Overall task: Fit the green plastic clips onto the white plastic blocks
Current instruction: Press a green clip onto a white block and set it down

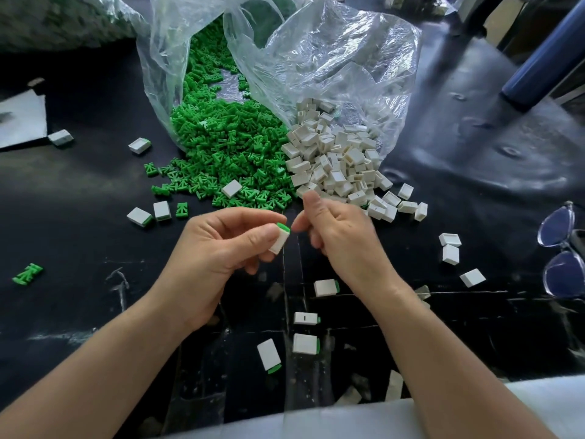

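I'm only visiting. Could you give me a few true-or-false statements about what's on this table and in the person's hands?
1. The left hand holds a white block with a green clip fitted on its end. True.
2. The loose green clips spill from a cardboard box. False: from a clear plastic bag.
3. A pair of glasses lies at the right. True.
4. The white block pile lies left of the green clips. False: it lies to their right.

Looks like a small assembly workshop, piecework bench: black sheet-covered table [79, 191] w/ big clear plastic bags [332, 58] spilling hundreds of green clips [221, 144] & white blocks [335, 160], finished pcs [305, 343] scattered about.
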{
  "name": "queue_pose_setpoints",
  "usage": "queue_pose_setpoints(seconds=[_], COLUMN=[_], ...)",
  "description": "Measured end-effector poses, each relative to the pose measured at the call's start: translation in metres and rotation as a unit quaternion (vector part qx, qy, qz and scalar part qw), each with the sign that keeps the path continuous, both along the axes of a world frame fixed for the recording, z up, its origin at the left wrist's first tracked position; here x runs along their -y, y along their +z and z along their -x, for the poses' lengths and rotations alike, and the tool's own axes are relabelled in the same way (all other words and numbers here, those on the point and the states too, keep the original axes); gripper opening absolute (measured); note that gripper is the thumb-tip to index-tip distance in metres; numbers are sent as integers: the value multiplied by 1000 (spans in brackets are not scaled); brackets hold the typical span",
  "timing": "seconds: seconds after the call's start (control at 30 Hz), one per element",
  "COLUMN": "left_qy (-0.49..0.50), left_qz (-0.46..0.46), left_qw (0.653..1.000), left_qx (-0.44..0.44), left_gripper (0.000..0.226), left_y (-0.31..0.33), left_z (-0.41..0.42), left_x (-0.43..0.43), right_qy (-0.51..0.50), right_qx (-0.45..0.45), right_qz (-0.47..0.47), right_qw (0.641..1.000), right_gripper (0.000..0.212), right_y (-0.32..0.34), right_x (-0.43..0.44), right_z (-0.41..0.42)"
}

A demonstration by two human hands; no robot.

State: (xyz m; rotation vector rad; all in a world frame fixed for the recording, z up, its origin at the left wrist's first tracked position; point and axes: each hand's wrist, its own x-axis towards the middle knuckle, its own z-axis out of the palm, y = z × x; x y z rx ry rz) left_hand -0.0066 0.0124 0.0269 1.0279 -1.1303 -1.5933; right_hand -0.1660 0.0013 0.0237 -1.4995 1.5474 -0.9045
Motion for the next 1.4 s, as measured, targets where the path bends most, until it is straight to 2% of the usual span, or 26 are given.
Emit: queue_pose_setpoints(seconds=[0.1,0.2,0.27,0.33,0.4,0.5,0.77,0.93,1.0,1.07,1.13,1.2,1.3,1.4], left_qy=[-53,-141,-192,-198,-182,-165,-120,-21,19,42,45,29,31,58], left_qz=[16,30,41,44,40,35,24,17,24,35,41,49,58,37], left_qw=[997,987,979,978,981,983,986,993,992,989,989,991,990,987], left_qx=[62,71,61,59,61,72,111,116,123,138,138,119,126,143], left_gripper=[24,17,24,26,18,19,17,24,19,37,41,31,14,8], left_y=[2,4,5,5,5,4,0,-2,-5,-7,-6,-4,-4,-9], left_z=[2,3,2,2,2,2,3,4,3,3,3,5,5,3], left_x=[-5,-10,-12,-12,-11,-10,-8,-4,-2,0,0,-1,-1,1], right_qy=[-39,-45,-47,-47,-47,-41,-37,-23,-30,-15,25,70,84,27], right_qx=[-145,-220,-270,-312,-343,-365,-356,-321,-230,-81,27,77,76,-63], right_qz=[64,62,66,65,61,64,67,86,98,68,24,-1,9,80], right_qw=[987,972,959,947,936,928,931,943,968,994,999,995,994,994], right_gripper=[27,34,40,42,42,38,24,21,15,10,9,10,16,21], right_y=[-3,-5,-7,-9,-10,-11,-11,-11,-8,-4,-1,-2,-5,-8], right_x=[6,9,11,13,14,14,14,12,11,9,6,3,0,3], right_z=[7,8,8,8,8,5,8,10,8,4,-1,-6,-9,-4])
